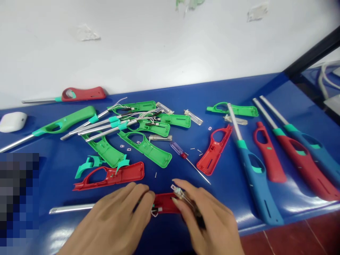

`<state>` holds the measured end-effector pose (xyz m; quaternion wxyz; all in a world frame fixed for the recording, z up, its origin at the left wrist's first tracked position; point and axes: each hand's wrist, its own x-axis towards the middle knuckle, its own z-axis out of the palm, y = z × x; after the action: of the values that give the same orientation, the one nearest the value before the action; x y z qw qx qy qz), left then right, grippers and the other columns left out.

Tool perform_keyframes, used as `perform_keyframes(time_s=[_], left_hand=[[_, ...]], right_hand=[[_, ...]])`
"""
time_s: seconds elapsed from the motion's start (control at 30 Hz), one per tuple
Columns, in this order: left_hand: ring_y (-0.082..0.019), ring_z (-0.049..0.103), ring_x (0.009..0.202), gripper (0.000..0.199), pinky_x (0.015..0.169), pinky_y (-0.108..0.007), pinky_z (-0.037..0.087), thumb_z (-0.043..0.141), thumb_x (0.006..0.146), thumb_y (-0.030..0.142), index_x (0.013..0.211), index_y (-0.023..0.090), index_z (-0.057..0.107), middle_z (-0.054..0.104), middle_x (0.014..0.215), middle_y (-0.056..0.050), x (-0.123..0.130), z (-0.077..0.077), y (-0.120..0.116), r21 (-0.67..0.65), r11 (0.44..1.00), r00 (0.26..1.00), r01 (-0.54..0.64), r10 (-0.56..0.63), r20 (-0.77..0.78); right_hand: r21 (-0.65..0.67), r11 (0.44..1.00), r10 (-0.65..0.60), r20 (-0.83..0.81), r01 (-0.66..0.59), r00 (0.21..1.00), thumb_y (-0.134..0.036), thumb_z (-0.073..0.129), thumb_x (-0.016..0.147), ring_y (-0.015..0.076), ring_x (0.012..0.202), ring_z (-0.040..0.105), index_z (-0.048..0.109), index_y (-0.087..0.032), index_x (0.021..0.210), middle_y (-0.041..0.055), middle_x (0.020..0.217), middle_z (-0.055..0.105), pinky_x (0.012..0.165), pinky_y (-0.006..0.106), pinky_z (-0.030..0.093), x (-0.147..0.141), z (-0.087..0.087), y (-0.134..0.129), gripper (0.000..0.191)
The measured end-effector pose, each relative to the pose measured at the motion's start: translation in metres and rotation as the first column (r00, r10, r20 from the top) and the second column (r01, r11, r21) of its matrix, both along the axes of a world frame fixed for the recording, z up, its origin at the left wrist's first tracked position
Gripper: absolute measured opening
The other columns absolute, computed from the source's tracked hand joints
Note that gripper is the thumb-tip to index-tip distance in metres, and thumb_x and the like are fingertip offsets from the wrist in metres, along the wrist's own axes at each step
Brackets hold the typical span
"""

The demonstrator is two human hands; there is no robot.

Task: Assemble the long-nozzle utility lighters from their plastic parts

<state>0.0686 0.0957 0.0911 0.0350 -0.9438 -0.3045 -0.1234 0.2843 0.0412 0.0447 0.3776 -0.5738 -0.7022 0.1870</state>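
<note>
My left hand (119,212) is closed over a red lighter shell (167,202) lying at the front of the table. A metal tube (71,209) sticks out to the left of that hand, and thin white wires (154,211) show by its fingertips. Between thumb and fingers, my right hand (209,216) grips a clear lighter fuel tank (184,198), tilted just above the shell's right end. A small pale pink clip (173,187) sits at the tank's tip. The left fingers hide the shell's middle part.
Green half shells (148,148) and metal tubes with wires (106,129) lie in a pile behind my hands. A screwdriver (183,154) and small screws (199,151) lie mid-table. Whole blue lighters (259,187) and a red lighter (308,164) are at right. A white case (13,121) stands far left.
</note>
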Motion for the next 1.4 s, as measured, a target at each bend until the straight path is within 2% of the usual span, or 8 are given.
perform_keyframes(time_s=[0.13,0.23,0.3,0.5,0.7,1.07,1.23,1.4], left_hand=[[-0.016,0.072,0.095,0.025,0.090,-0.029,0.055,0.043,0.108,0.016,0.113,0.022,0.067,0.078,0.100,0.003,-0.005,-0.007,0.001,-0.176,0.975,0.974,-0.133,0.161,0.158],[-0.016,0.070,0.095,0.016,0.087,-0.028,0.058,0.053,0.105,0.020,0.111,0.024,0.067,0.076,0.098,0.002,-0.005,-0.015,-0.006,-0.296,0.925,0.909,-0.240,0.321,0.267],[-0.014,0.068,0.094,0.017,0.088,-0.027,0.057,0.056,0.103,0.016,0.111,0.024,0.068,0.074,0.100,0.001,-0.005,-0.021,-0.011,-0.344,0.909,0.878,-0.238,0.352,0.323],[-0.012,0.063,0.100,0.028,0.094,-0.026,0.051,0.056,0.102,0.006,0.117,0.024,0.071,0.073,0.104,0.001,-0.012,-0.035,-0.018,-0.394,0.904,0.886,-0.164,0.311,0.345],[-0.015,0.064,0.101,0.032,0.096,-0.030,0.051,0.061,0.098,0.004,0.119,0.026,0.072,0.075,0.106,0.001,-0.018,-0.042,-0.023,-0.349,0.920,0.895,-0.178,0.298,0.330],[-0.018,0.063,0.102,0.035,0.095,-0.033,0.052,0.061,0.096,0.003,0.119,0.028,0.073,0.075,0.107,0.000,-0.019,-0.043,-0.023,-0.305,0.934,0.905,-0.184,0.282,0.318],[-0.019,0.064,0.101,0.033,0.093,-0.035,0.055,0.060,0.097,0.004,0.121,0.024,0.072,0.075,0.108,-0.002,-0.021,-0.045,-0.026,-0.257,0.953,0.919,-0.159,0.238,0.315],[-0.021,0.067,0.105,0.034,0.096,-0.038,0.056,0.061,0.095,0.003,0.122,0.021,0.070,0.076,0.110,-0.004,-0.020,-0.048,-0.029,-0.223,0.959,0.922,-0.173,0.237,0.307]], right_hand=[[-0.139,0.990,-0.054,-0.212,0.024,0.976,-0.028,0.069,0.101,0.0082,0.078,0.080,0.066,-0.029,0.116,-0.0078,0.093,0.082,0.073,0.012,0.061,0.000,0.008,0.001,0.016],[-0.153,0.988,-0.025,-0.189,-0.005,0.982,-0.027,0.069,0.100,0.0090,0.074,0.079,0.072,-0.031,0.109,-0.0089,0.091,0.083,0.072,0.015,0.063,-0.006,0.018,0.006,0.010],[-0.154,0.988,-0.012,-0.190,-0.018,0.982,-0.027,0.068,0.100,0.0087,0.067,0.076,0.074,-0.030,0.102,-0.0094,0.087,0.082,0.068,0.016,0.062,-0.012,0.022,0.009,0.007],[-0.199,0.980,-0.046,-0.136,0.018,0.990,-0.028,0.071,0.098,0.0106,0.074,0.079,0.075,-0.032,0.101,-0.0102,0.090,0.083,0.082,0.021,0.064,-0.021,0.022,0.012,0.007],[-0.228,0.973,-0.063,-0.142,0.029,0.988,-0.029,0.071,0.097,0.0119,0.070,0.078,0.077,-0.033,0.102,-0.0075,0.086,0.083,0.063,0.018,0.063,-0.023,0.021,0.011,0.008],[-0.209,0.978,-0.038,-0.121,0.012,0.992,-0.024,0.071,0.097,0.0106,0.071,0.077,0.075,-0.033,0.106,-0.0082,0.088,0.083,0.066,0.018,0.062,-0.022,0.021,0.010,0.013],[-0.160,0.987,0.013,-0.111,-0.031,0.994,-0.023,0.071,0.097,0.0075,0.068,0.075,0.073,-0.030,0.104,-0.0103,0.089,0.082,0.077,0.017,0.061,-0.022,0.023,0.012,0.010],[-0.164,0.985,0.036,-0.062,-0.046,0.997,-0.020,0.072,0.097,0.0073,0.073,0.076,0.072,-0.031,0.111,-0.0098,0.094,0.083,0.080,0.016,0.060,-0.020,0.020,0.009,0.017]])
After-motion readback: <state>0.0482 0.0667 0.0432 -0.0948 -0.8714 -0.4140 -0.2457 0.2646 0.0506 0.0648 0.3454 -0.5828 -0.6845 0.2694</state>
